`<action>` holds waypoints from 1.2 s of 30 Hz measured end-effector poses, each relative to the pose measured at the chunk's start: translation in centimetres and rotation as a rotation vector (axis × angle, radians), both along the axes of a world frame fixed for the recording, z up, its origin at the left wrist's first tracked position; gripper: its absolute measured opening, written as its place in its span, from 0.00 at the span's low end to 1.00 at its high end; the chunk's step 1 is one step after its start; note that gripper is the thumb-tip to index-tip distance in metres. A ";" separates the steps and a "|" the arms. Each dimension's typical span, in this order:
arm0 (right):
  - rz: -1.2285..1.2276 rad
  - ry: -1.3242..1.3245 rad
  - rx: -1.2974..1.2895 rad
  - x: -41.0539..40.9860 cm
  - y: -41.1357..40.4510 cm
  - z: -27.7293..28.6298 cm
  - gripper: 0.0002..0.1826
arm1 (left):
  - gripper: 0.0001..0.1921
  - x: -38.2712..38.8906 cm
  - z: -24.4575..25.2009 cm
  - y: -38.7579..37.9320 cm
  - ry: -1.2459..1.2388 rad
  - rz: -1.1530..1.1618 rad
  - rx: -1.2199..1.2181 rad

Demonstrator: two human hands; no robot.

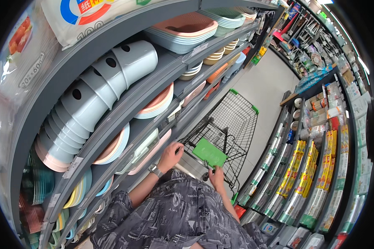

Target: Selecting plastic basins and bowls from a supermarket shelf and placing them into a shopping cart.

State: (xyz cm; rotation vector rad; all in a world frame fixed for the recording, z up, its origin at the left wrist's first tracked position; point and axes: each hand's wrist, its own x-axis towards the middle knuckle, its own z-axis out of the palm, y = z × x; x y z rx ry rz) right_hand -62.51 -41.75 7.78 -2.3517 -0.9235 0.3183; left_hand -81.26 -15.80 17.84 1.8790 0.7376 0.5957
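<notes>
A wire shopping cart (pixel 229 116) with green corner pieces stands in front of me. Across its rear is a green plastic panel (pixel 209 152). My right hand (pixel 217 177) is at the cart's rear edge, just below the panel, with its fingers bent; whether they grip the cart is unclear. To the left of the panel, my left hand (pixel 172 154) has curled fingers close to the cart's rear left corner. Its grip is not clear either. A wristwatch (pixel 155 170) is on my left wrist.
Left shelves (pixel 118 107) carry nested light-blue bins (pixel 96 81), stacked basins (pixel 157 104) and plastic baskets (pixel 187 29). On the right, low shelving (pixel 277 208) holds yellow boxes (pixel 291 174) and packaged rolls. The tiled aisle (pixel 265 76) runs beyond the cart, towards hanging goods (pixel 314 40).
</notes>
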 end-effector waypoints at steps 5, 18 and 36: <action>0.072 0.123 0.197 1.3 9.8 7.3 0.13 | 0.18 -3.1 6.0 2.6 -0.134 0.331 -0.053; 0.108 0.378 0.519 -2.3 29.5 17.3 0.24 | 0.45 -4.3 7.8 8.3 -0.331 0.563 -0.338; 0.163 0.658 0.452 -1.7 40.1 16.6 0.47 | 0.28 -1.6 6.2 15.4 -0.630 0.741 -0.706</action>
